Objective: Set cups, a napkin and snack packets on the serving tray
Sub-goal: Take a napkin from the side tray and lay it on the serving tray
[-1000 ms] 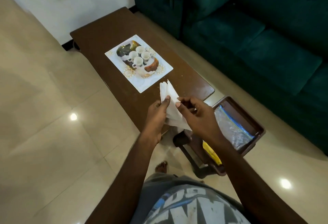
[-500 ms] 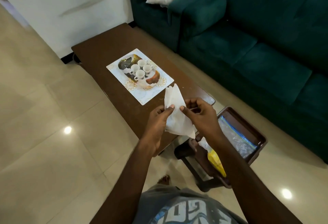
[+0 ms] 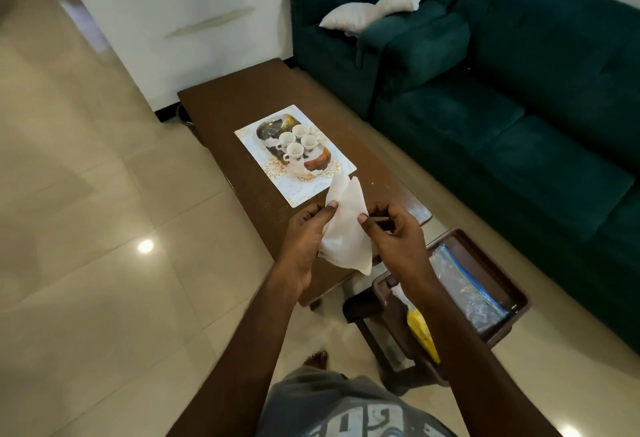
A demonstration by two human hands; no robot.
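Still pinched by left hand (image 3: 304,239) and right hand (image 3: 394,235), napkin (image 3: 346,228) now unfolded wider

surface: coffee table (image 3: 242,104) | on it: serving tray (image 3: 294,190)

Both bare forearms extended forward and slightly inward from lower frame, hands meeting at centre. Left hand (image 3: 306,228): palm turned inward, thumb up, thumb and fingers pinched on left edge of napkin (image 3: 344,225). Right hand (image 3: 394,234): back toward camera, knuckles bent, thumb and forefinger pinched on right edge. Hands close together, not touching.
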